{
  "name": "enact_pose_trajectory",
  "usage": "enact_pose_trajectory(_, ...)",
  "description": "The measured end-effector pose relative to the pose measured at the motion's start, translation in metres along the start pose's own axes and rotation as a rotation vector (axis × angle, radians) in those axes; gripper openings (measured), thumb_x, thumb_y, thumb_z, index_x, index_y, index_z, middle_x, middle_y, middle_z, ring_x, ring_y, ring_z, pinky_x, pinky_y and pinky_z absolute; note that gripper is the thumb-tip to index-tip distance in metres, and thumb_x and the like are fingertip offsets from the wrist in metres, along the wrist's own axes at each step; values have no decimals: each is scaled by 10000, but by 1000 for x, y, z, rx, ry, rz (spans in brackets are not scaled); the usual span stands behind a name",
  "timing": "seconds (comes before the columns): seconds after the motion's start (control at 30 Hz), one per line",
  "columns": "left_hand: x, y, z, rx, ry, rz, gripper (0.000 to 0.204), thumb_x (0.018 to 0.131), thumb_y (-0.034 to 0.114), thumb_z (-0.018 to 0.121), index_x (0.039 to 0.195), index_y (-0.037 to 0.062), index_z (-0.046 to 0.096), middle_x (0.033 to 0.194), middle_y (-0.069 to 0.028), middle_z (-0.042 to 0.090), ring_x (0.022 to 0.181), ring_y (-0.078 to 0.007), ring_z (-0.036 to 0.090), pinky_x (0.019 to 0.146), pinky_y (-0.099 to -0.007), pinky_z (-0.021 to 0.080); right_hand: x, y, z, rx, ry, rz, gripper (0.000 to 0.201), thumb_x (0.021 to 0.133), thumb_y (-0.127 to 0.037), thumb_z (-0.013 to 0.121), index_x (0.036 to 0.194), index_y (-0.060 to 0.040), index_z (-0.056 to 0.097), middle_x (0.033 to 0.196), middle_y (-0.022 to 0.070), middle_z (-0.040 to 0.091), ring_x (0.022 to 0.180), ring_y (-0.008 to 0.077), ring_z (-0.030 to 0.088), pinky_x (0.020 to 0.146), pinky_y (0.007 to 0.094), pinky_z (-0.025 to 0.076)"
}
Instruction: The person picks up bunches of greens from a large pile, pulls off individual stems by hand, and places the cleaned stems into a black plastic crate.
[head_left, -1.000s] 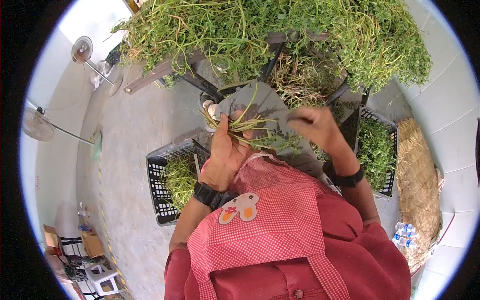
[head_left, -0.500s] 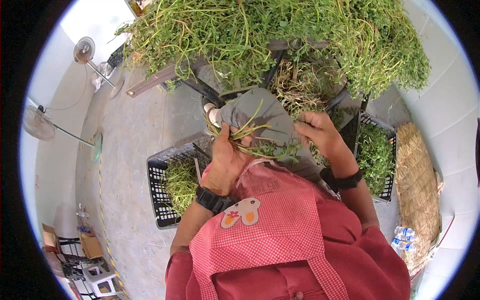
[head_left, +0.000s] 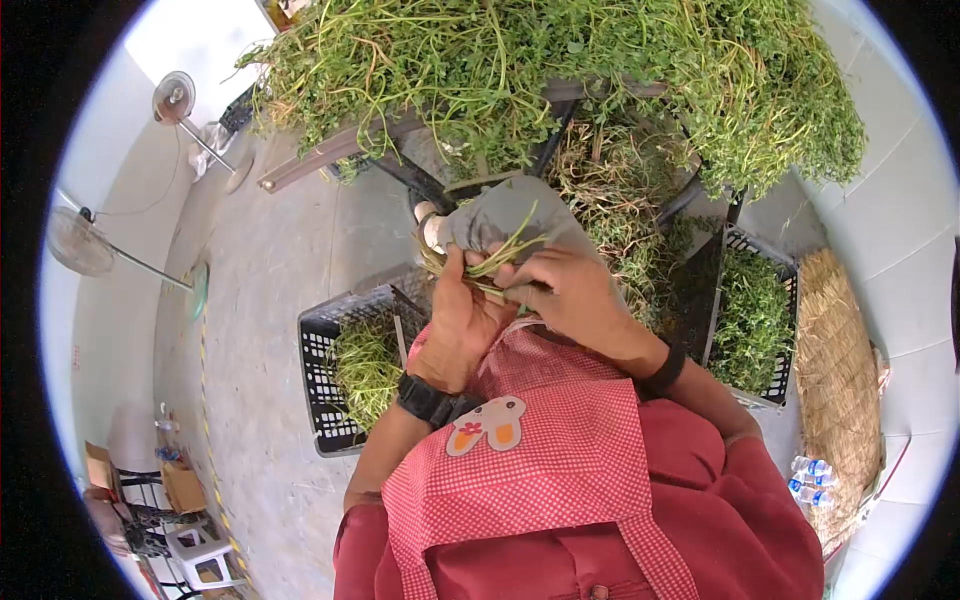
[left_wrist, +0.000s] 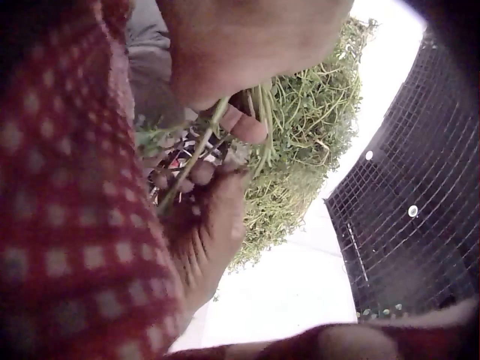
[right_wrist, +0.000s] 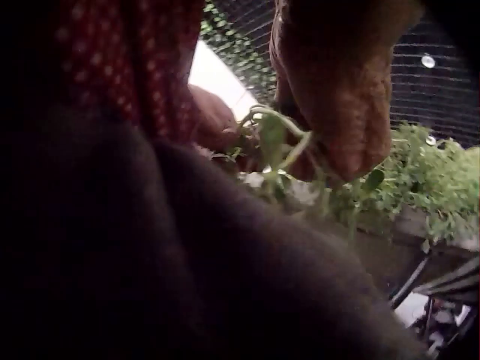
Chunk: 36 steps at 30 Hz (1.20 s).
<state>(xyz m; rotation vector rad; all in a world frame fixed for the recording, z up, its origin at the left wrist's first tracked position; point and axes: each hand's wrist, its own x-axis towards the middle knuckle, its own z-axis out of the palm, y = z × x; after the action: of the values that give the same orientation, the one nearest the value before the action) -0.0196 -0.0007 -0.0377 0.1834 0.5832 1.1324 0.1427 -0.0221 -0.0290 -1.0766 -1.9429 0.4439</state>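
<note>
My left hand grips a small bunch of green stems above the grey-trousered lap, its thumb pressed over them. The right hand has come up against the bunch, with fingers curled in at its leafy end. In the left wrist view, a long stem stretches from the left hand down to the fingers of the right hand. A leafy sprig shows beneath the right hand in the right wrist view. Its fingertips are partly hidden there.
A big heap of leafy greens covers the table ahead. Black crates with greens stand to the left and right. More plants lie under the table. Standing fans, a straw roll and water bottles are farther out.
My right hand was apart from the bunch, to its right; it has moved left and now meets the stems. The left hand keeps its hold on the bunch in about the same place.
</note>
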Motion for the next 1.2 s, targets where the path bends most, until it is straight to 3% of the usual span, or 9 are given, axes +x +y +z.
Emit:
enact_pose_trajectory(0.13,14,13,-6,-210,-74,7,407,994,352,336,739,59,459,882,-150,598,763,-240,591,642,-339,543,6,23,-25,148,-76,307,183,796,-202,652,872,-36,646,715,92,621,629,186,602,575,319,478)
enact_pose_trajectory(0.2,12,15,-5,-215,-96,8,417,993,354,341,720,62,459,861,-147,600,746,-233,581,637,-340,532,3,35,-36,593,-22,512,218,812,-199,651,918,-9,644,688,68,629,579,157,579,554,287,482)
enact_pose_trajectory(0.23,11,15,-3,-250,-164,-12,421,992,353,348,708,63,461,840,-142,599,742,-232,576,639,-337,522,2,36,-49,327,-168,520,267,813,-223,663,965,-4,641,798,60,662,693,167,621,610,273,510)
enact_pose_trajectory(0.43,9,15,-1,-266,-313,-58,443,992,363,341,691,59,455,800,-130,581,741,-246,560,644,-325,501,-1,27,-37,134,-177,-29,337,765,-115,675,1088,-30,632,1077,145,621,944,225,616,773,301,488)
enact_pose_trajectory(0.6,-1,16,12,-167,-266,-28,452,989,366,333,653,86,445,670,-47,432,604,-170,395,554,-320,382,4,18,-20,241,-328,36,346,747,-122,655,1080,-32,630,973,149,638,882,245,625,763,312,485)
enact_pose_trajectory(0.67,1,15,9,-106,-294,-20,441,985,369,343,647,102,434,657,-32,410,606,-175,388,567,-336,386,7,8,-20,212,-389,191,304,766,-234,648,1024,-74,666,699,167,614,614,284,608,588,368,465)
enact_pose_trajectory(0.77,-4,11,20,-131,-210,42,440,983,375,352,642,106,423,666,-29,428,617,-187,403,579,-333,394,10,-3,-21,256,-390,243,301,758,-248,656,1001,-71,676,618,175,584,512,266,571,525,365,448)
enact_pose_trajectory(1.0,-1,10,12,-42,-257,61,424,980,374,365,653,109,411,686,-31,472,644,-199,446,670,-380,453,1,9,-4,480,-271,268,317,739,-275,673,957,-46,681,643,190,592,519,252,567,552,362,458)
enact_pose_trajectory(1.2,-5,9,20,-142,-182,17,412,982,346,369,636,123,366,623,-8,419,590,-160,418,702,-369,443,3,21,4,77,-23,194,230,734,-186,637,834,17,602,675,213,582,623,369,585,581,422,469)
